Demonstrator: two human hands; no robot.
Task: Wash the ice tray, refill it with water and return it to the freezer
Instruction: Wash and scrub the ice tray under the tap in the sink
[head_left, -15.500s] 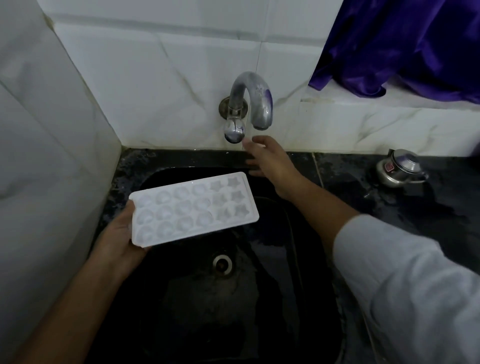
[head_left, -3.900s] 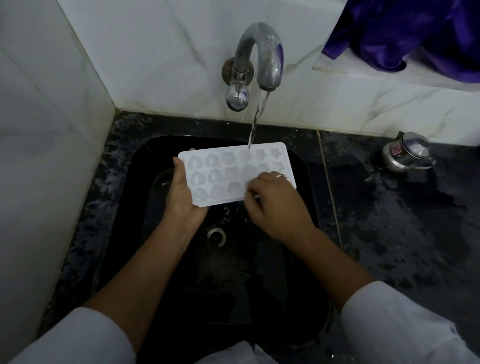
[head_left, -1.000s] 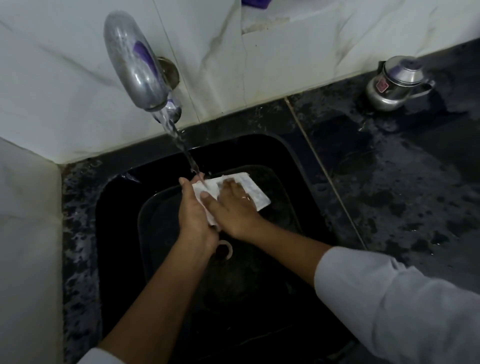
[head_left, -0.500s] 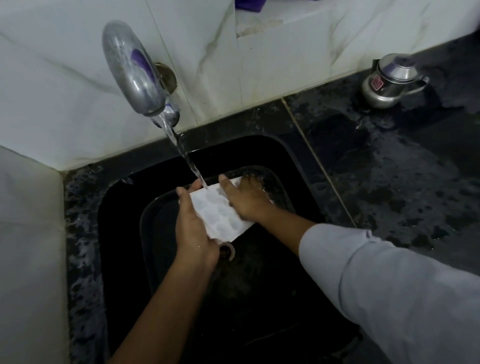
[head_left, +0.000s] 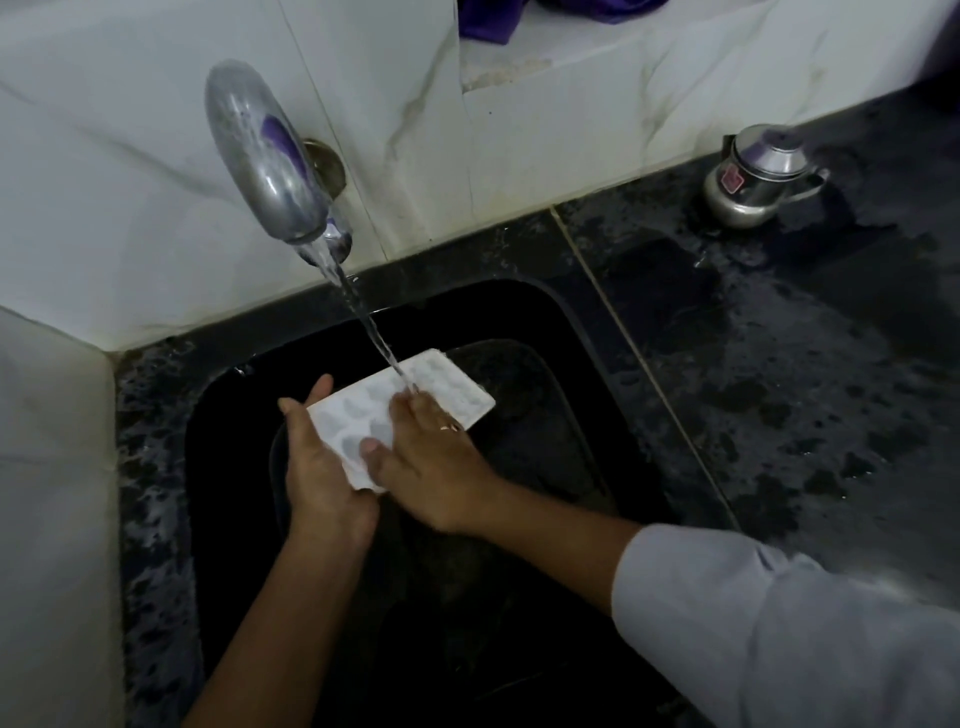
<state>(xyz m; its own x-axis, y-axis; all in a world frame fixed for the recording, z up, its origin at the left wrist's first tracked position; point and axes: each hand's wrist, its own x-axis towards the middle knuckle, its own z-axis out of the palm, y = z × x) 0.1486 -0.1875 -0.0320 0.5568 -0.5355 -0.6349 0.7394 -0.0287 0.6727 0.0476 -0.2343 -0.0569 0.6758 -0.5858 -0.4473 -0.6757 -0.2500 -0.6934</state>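
Over the black sink (head_left: 571, 332), the white ice tray (head_left: 441, 387) tilts under the tap (head_left: 260, 156) stream. The left hand (head_left: 322, 478) cups and grips its near end; the right hand (head_left: 436, 467) lies flat-fingered on top. The tray's edges stay apart from the basin walls.

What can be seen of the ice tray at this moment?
The ice tray is white, plastic-looking and rectangular with rounded corners, and rows of moulded cavities show on its upper face. It is held tilted over the black sink, and the stream from the tap lands near its middle. The left hand holds its near end from below. The right hand lies flat across its top.
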